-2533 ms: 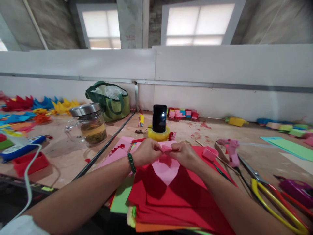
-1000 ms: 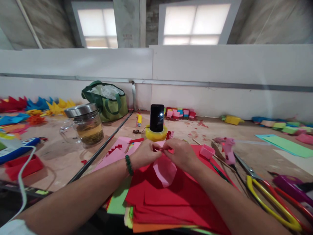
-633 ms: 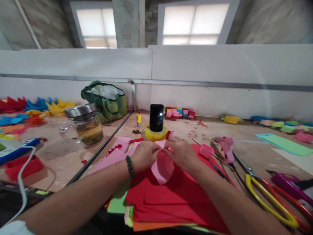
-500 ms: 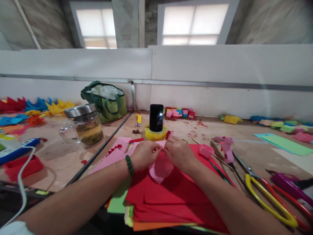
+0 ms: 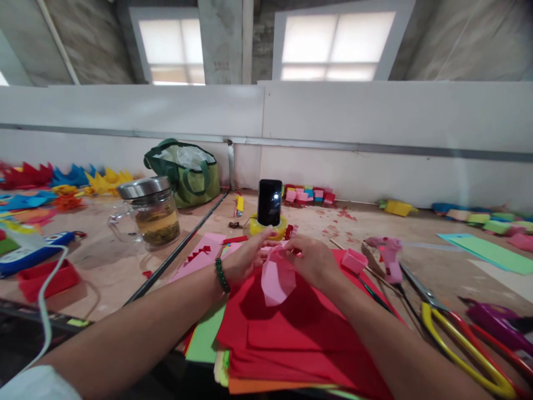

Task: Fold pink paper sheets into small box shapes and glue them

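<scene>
A pink paper piece (image 5: pixel 277 278) is pinched from both sides above a stack of red sheets (image 5: pixel 300 333). My left hand (image 5: pixel 246 258), with a green bead bracelet at the wrist, holds the paper's left top edge, fingers closed on it. My right hand (image 5: pixel 315 261) grips the right top edge. The paper's lower part curls down toward me. A small pink paper box (image 5: pixel 355 260) lies just right of my right hand.
A phone (image 5: pixel 270 202) stands in a yellow tape roll behind my hands. A glass jar (image 5: pixel 150 211) and green bag (image 5: pixel 187 172) sit at left. A pink glue gun (image 5: pixel 387 256), scissors (image 5: pixel 458 339) and coloured paper pieces lie at right.
The pink paper went from flat with a point toward me to lifted and curled between my fingers. Both hands stayed close together over the red stack.
</scene>
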`<action>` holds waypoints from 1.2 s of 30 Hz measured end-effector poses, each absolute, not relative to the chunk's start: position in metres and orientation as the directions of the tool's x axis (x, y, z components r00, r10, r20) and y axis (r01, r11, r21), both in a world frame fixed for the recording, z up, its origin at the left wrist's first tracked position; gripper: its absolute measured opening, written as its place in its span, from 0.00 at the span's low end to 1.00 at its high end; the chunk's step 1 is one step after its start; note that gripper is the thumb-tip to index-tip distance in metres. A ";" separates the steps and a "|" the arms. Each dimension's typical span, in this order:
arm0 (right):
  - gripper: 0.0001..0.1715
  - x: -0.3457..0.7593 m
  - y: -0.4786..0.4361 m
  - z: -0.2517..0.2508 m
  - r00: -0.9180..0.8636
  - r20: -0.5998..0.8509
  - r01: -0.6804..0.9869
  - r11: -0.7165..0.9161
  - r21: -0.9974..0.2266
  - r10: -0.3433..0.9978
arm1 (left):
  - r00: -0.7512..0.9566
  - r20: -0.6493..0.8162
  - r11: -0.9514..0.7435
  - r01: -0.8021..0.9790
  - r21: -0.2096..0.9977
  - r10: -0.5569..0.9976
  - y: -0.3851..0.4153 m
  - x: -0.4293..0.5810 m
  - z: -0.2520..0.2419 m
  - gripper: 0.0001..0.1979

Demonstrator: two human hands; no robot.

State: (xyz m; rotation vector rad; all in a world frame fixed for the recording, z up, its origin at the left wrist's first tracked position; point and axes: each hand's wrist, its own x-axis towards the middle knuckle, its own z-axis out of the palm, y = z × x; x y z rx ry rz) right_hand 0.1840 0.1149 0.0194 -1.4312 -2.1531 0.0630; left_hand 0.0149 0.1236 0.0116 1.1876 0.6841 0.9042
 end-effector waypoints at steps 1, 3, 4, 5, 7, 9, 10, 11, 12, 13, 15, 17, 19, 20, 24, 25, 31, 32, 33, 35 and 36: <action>0.06 0.185 0.116 0.019 -0.256 0.408 0.827 0.418 -0.377 0.876 | 0.544 -0.030 0.241 -0.321 0.916 0.839 0.124 0.016 0.012 0.24; 0.07 0.186 0.118 0.018 -0.233 0.402 0.803 0.408 -0.435 0.886 | 0.602 -0.068 0.379 -0.407 0.831 0.796 0.124 0.018 0.012 0.25; 0.08 0.186 0.118 0.018 -0.237 0.403 0.786 0.418 -0.455 0.884 | 0.613 -0.080 0.410 -0.420 0.810 0.786 0.124 0.019 0.012 0.24; 0.09 0.186 0.118 0.018 -0.254 0.405 0.764 0.439 -0.472 0.878 | 0.615 -0.104 0.434 -0.417 0.799 0.782 0.123 0.021 0.011 0.23; 0.10 0.185 0.118 0.017 -0.304 0.409 0.708 0.491 -0.507 0.860 | 0.617 -0.162 0.474 -0.382 0.794 0.770 0.122 0.022 0.011 0.23; 0.13 0.186 0.119 0.015 -0.355 0.406 0.658 0.533 -0.532 0.842 | 0.612 -0.182 0.470 -0.350 0.810 0.770 0.122 0.023 0.011 0.24; 0.14 0.186 0.120 0.015 -0.372 0.402 0.645 0.545 -0.537 0.837 | 0.607 -0.172 0.453 -0.345 0.822 0.776 0.122 0.023 0.011 0.25; 0.14 0.186 0.120 0.014 -0.381 0.399 0.641 0.549 -0.537 0.834 | 0.601 -0.157 0.432 -0.345 0.833 0.783 0.121 0.023 0.011 0.25; 0.13 0.187 0.121 0.014 -0.382 0.395 0.646 0.547 -0.533 0.836 | 0.594 -0.140 0.409 -0.348 0.844 0.793 0.121 0.022 0.010 0.26; 0.12 0.187 0.121 0.013 -0.375 0.388 0.659 0.537 -0.527 0.842 | 0.591 -0.121 0.388 -0.349 0.853 0.798 0.121 0.023 0.009 0.26; 0.09 0.186 0.120 0.013 -0.339 0.366 0.705 0.492 -0.511 0.867 | 0.610 -0.076 0.352 -0.346 0.870 0.789 0.120 0.023 0.007 0.27; 0.07 0.185 0.118 0.014 -0.293 0.346 0.751 0.438 -0.493 0.891 | 0.640 -0.020 0.317 -0.352 0.881 0.768 0.119 0.025 0.005 0.28; 0.08 0.184 0.117 0.014 -0.256 0.339 0.772 0.402 -0.492 0.905 | 0.658 0.016 0.296 -0.361 0.884 0.753 0.118 0.026 0.003 0.29; 0.08 0.184 0.116 0.014 -0.250 0.339 0.769 0.399 -0.500 0.907 | 0.661 0.021 0.293 -0.361 0.886 0.750 0.118 0.026 0.002 0.29; 0.06 0.182 0.115 0.013 -0.338 0.362 0.689 0.491 -0.534 0.869 | 0.691 0.041 0.283 -0.348 0.894 0.722 0.117 0.026 0.002 0.31; 0.06 0.181 0.115 0.012 -0.352 0.376 0.684 0.510 -0.523 0.857 | 0.693 0.047 0.275 -0.346 0.897 0.719 0.116 0.025 0.004 0.32; 0.07 0.178 0.113 0.011 -0.344 0.429 0.742 0.522 -0.420 0.835 | 0.678 -0.002 0.295 -0.318 0.901 0.735 0.112 0.023 0.015 0.32; 0.08 0.178 0.113 0.011 -0.347 0.433 0.734 0.528 -0.427 0.832 | 0.678 -0.010 0.304 -0.316 0.899 0.735 0.112 0.023 0.016 0.33; 0.09 0.179 0.113 0.012 -0.350 0.436 0.722 0.535 -0.439 0.829 | 0.679 -0.012 0.308 -0.317 0.897 0.734 0.111 0.023 0.016 0.33; 0.11 0.180 0.113 0.013 -0.366 0.436 0.694 0.553 -0.461 0.822 | 0.677 0.004 0.301 -0.333 0.894 0.736 0.111 0.024 0.015 0.32; 0.11 0.180 0.113 0.013 -0.375 0.436 0.684 0.562 -0.466 0.818 | 0.675 0.016 0.293 -0.342 0.893 0.738 0.111 0.024 0.015 0.32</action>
